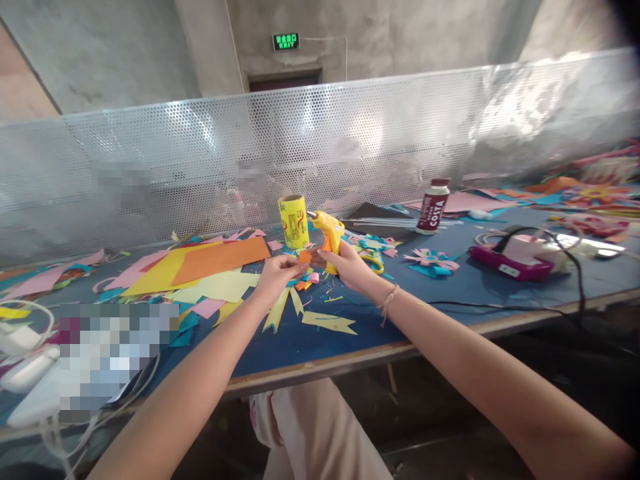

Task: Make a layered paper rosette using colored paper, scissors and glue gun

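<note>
A yellow hot glue gun [329,230] is gripped in my right hand [353,268], its nozzle tilted up to the left. My left hand [280,275] pinches a small orange paper piece [305,257] close beside the gun's handle. Right behind the gun stands a yellow tape roll [294,223] on its end. Below my hands lie pale yellow paper strips [329,322] with notched ends, among small scraps. Yellow scissors handles [374,265] show just beyond my right wrist, partly hidden.
Left of my hands, orange paper [220,260] overlaps yellow sheets. A paper flower [431,261], a Costa bottle [433,208] and a purple power strip [510,264] with black cable occupy the right side. A perforated metal screen [200,160] borders the back of the blue table [280,353].
</note>
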`<state>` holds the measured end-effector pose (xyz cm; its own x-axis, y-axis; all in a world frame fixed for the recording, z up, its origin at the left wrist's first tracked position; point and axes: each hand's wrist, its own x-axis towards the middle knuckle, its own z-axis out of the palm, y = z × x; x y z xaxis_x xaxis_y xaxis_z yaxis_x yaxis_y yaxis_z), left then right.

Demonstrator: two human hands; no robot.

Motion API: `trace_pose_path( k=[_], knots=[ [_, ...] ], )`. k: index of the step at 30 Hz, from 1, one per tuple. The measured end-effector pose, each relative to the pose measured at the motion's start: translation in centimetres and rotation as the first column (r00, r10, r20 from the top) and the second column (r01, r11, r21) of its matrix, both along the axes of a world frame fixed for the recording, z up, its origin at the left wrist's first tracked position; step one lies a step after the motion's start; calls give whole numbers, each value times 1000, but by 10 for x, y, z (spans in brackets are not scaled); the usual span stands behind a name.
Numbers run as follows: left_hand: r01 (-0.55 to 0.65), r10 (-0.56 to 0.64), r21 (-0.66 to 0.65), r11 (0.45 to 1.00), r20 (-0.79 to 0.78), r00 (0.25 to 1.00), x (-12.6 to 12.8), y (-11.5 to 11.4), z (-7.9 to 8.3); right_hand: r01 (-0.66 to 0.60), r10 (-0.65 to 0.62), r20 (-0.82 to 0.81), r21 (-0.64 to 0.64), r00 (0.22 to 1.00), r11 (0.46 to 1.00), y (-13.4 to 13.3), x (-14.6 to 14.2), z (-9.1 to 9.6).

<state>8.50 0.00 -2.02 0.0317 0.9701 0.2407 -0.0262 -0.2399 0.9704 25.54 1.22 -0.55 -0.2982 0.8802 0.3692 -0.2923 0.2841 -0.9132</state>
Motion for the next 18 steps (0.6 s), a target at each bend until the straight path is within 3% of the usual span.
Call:
trace_pose_path(
  k=[6,10,18],
  knots=[
    [-20,23,-55,998,68,997,4,-4,7,88,-88,84,-1,993,996,0,-1,-1],
    [-16,24,-86,996,98,995,5,-6,9,43,-43,62,5,997,999,0,-1,-1],
    [21,-15,-62,998,93,996,6,-8,8,93,-109,140,116,984,989,2,-1,-2]
  ],
)
